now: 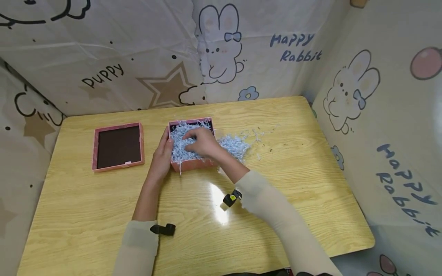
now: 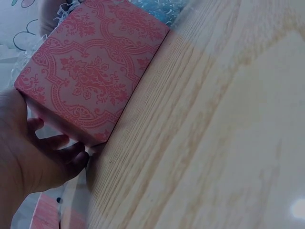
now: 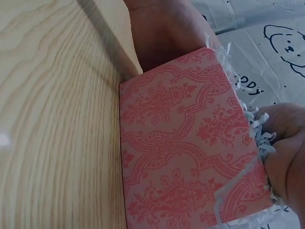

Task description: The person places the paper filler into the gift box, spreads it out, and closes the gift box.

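Observation:
A pink patterned box (image 1: 193,165) stands on the table, filled with light-blue shredded paper (image 1: 179,142). My left hand (image 1: 161,159) rests against the box's left side, the thumb near its rim; in the left wrist view its fingers lie along the side wall. Over the box opening, my right hand (image 1: 203,143) reaches in from the right, touching the shredded paper with thumb and forefinger spread apart. Its other fingertips are hidden. The right wrist view shows the box's front wall (image 3: 186,143), with paper strands hanging over the rim beside the right hand (image 3: 288,152).
A pink-edged lid (image 1: 118,147) with a dark inside lies left of the box. More shredded paper (image 1: 235,147) is heaped right of the box, with loose strands scattered beyond. Printed cloth (image 1: 138,50) hangs behind the wooden table (image 1: 276,184) and along both sides.

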The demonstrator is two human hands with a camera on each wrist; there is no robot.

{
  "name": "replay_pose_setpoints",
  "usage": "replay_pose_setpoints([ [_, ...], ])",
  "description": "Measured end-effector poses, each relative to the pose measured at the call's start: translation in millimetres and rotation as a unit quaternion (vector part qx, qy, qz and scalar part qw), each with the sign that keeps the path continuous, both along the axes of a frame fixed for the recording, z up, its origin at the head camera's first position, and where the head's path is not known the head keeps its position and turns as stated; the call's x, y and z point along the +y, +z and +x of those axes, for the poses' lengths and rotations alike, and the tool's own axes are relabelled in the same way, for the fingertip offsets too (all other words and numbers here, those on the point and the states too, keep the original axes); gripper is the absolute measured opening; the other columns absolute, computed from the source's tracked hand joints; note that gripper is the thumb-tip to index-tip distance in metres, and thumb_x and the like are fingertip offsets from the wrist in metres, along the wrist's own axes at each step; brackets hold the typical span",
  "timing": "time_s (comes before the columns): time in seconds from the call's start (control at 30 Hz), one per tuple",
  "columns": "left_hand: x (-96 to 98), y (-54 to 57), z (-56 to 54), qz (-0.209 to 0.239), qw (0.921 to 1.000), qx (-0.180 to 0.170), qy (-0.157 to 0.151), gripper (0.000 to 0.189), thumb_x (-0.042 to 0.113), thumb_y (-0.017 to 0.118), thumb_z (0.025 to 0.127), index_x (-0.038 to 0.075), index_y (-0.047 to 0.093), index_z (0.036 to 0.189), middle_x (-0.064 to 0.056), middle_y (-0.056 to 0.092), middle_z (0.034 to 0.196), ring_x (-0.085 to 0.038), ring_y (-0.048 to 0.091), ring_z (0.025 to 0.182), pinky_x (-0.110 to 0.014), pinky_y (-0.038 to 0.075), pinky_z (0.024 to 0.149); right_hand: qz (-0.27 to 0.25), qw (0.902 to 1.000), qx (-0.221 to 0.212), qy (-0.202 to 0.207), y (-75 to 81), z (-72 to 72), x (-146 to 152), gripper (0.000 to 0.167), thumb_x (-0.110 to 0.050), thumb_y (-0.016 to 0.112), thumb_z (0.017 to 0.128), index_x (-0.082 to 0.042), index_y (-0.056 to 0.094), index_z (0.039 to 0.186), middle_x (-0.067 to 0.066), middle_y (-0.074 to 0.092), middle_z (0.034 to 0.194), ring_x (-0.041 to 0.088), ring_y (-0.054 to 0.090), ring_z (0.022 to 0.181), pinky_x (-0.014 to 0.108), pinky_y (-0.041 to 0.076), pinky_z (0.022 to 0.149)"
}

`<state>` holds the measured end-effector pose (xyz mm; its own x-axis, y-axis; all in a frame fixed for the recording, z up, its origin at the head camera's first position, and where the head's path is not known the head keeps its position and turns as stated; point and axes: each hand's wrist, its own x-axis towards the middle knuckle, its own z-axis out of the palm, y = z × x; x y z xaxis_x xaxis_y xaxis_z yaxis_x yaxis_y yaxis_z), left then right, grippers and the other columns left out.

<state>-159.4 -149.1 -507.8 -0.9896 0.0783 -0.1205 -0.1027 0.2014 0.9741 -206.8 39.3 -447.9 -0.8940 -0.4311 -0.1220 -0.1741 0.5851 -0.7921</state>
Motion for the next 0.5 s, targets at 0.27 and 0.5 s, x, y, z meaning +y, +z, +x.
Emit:
replay_pose_setpoints([
  [0.27, 0.5, -3.1, 1.2, -0.004, 1.0000, 0.007, -0.002, 0.065, 0.061, 0.034, 0.111, 0.046, 0.007, 0.169, 0.012, 0.010, 0.176, -0.026, 0.008, 0.163, -0.063, 0.008, 0.128, -0.023, 0.9996, -0.014, -0.005, 6.3, 5.8, 6.6, 0.031, -0.014, 0.080, 0.096, -0.010, 0.075, 0.126, 0.007, 0.068, 0.139, 0.026, 0.060, 0.133, 0.039, 0.049, 0.111],
  [0.5, 1.0, -1.7, 0.2, -0.009, 0.9999, 0.011, -0.002, 0.066, 0.063, 0.033, 0.110, 0.046, 0.007, 0.168, 0.015, 0.009, 0.176, -0.021, 0.006, 0.163, -0.056, 0.006, 0.130, -0.162, 0.9867, -0.015, -0.006, 23.5, 9.6, 30.6, 0.037, -0.011, 0.079, 0.096, -0.002, 0.071, 0.131, 0.011, 0.070, 0.133, 0.027, 0.064, 0.126, 0.035, 0.054, 0.105],
])
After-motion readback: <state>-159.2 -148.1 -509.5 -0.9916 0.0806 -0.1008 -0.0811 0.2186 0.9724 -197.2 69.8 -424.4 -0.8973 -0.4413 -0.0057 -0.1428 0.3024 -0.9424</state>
